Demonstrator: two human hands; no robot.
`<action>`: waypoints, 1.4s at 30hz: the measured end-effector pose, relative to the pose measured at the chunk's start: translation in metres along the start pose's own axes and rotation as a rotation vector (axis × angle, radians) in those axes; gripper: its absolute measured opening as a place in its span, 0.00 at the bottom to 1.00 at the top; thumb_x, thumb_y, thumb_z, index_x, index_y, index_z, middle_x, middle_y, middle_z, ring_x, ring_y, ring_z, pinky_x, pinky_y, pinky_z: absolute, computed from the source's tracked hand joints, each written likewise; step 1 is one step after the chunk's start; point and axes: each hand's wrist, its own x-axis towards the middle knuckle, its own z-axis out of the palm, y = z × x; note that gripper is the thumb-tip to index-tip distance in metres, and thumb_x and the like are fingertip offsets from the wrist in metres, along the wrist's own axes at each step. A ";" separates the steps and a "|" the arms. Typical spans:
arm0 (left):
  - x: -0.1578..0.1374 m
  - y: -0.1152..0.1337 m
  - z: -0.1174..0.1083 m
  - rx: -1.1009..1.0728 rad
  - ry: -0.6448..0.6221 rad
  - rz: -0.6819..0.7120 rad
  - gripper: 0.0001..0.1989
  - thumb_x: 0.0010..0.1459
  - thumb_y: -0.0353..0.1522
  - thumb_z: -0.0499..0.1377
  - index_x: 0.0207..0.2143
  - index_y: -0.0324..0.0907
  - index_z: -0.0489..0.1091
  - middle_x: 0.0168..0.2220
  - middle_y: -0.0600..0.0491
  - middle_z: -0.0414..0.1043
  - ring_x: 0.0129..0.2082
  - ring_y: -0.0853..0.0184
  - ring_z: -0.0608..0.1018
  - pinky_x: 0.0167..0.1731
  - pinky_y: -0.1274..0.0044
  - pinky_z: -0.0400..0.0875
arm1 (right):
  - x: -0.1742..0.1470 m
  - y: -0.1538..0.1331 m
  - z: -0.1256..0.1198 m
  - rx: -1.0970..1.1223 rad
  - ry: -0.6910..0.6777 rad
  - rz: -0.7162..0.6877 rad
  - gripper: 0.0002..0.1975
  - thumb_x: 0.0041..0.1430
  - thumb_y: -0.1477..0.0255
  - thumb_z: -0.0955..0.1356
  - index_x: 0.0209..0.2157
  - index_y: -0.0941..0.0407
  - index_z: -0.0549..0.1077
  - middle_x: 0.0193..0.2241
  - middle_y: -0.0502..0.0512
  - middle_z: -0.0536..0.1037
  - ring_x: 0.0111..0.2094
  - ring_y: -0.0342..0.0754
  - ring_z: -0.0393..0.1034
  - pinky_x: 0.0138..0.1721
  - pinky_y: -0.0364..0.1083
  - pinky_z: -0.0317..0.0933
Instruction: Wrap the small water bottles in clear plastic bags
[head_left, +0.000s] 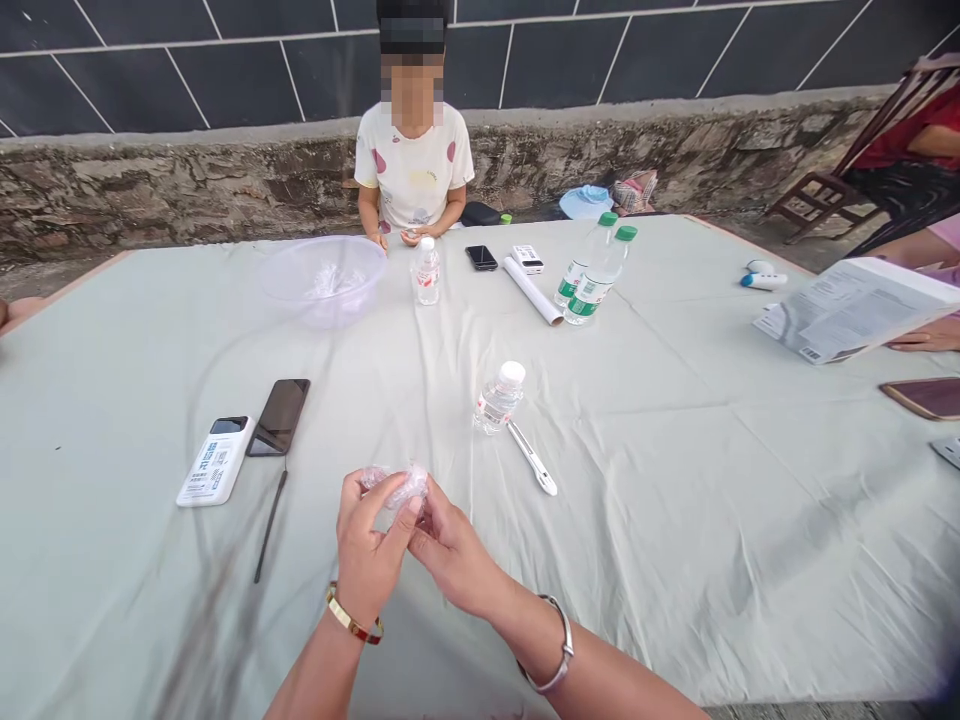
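Between my two hands is a crumpled piece of clear plastic wrap [411,484], bunched into a loose wad. My left hand [367,545] has its fingers curled round it, thumb pressed on the near side. From the right, the fingers of my right hand [454,550] pinch its lower edge; their tips are partly hidden. Beyond my hands stands a small clear bottle with a white cap [498,400]. Beside that bottle lies a white utility knife [533,459]. Nothing else is in either hand.
Left lie a white power bank [216,462] and a phone [279,417]. Farther off are a translucent basin [281,280], another small bottle [427,273], a roll [533,291] and green-capped bottles [592,285]. A person [412,165] sits opposite; at right, another's hand holds a box [855,305].
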 end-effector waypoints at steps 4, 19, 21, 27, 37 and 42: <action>0.016 -0.005 0.001 -0.217 -0.074 -0.271 0.19 0.51 0.39 0.60 0.45 0.43 0.66 0.40 0.49 0.68 0.38 0.64 0.74 0.37 0.72 0.72 | -0.002 0.002 -0.019 -0.044 -0.037 0.034 0.26 0.56 0.72 0.63 0.56 0.50 0.56 0.43 0.53 0.71 0.37 0.43 0.67 0.40 0.47 0.65; 0.077 -0.039 -0.032 0.001 -0.072 -0.356 0.17 0.45 0.36 0.59 0.41 0.43 0.69 0.34 0.53 0.69 0.31 0.66 0.72 0.31 0.74 0.69 | 0.051 0.054 -0.149 -0.638 0.622 0.371 0.17 0.48 0.60 0.67 0.38 0.53 0.63 0.26 0.50 0.70 0.26 0.49 0.66 0.29 0.48 0.60; 0.076 -0.046 -0.031 0.116 -0.085 -0.293 0.10 0.46 0.36 0.57 0.31 0.43 0.72 0.35 0.51 0.68 0.33 0.64 0.72 0.34 0.73 0.69 | 0.066 0.056 -0.151 -0.671 0.659 0.369 0.16 0.49 0.59 0.66 0.36 0.53 0.62 0.24 0.49 0.69 0.26 0.49 0.66 0.29 0.47 0.58; 0.066 -0.066 -0.017 0.061 -0.128 -0.269 0.08 0.48 0.35 0.56 0.30 0.44 0.73 0.35 0.51 0.67 0.31 0.65 0.72 0.33 0.73 0.68 | 0.142 0.061 -0.186 -0.726 0.742 0.288 0.17 0.51 0.60 0.65 0.38 0.56 0.63 0.35 0.55 0.73 0.32 0.46 0.67 0.34 0.44 0.57; 0.055 -0.086 -0.013 -0.078 -0.193 -0.420 0.09 0.50 0.37 0.57 0.31 0.43 0.72 0.30 0.53 0.71 0.29 0.66 0.71 0.30 0.76 0.67 | 0.260 0.068 -0.259 -0.674 0.938 0.374 0.28 0.52 0.65 0.67 0.53 0.61 0.58 0.48 0.65 0.69 0.47 0.52 0.65 0.45 0.46 0.58; 0.071 -0.085 -0.007 -0.195 -0.107 -0.487 0.20 0.48 0.38 0.60 0.44 0.41 0.67 0.32 0.54 0.69 0.28 0.69 0.72 0.29 0.76 0.68 | 0.203 0.083 -0.198 -0.668 0.772 0.312 0.28 0.55 0.67 0.63 0.56 0.63 0.58 0.49 0.65 0.68 0.43 0.50 0.67 0.46 0.47 0.57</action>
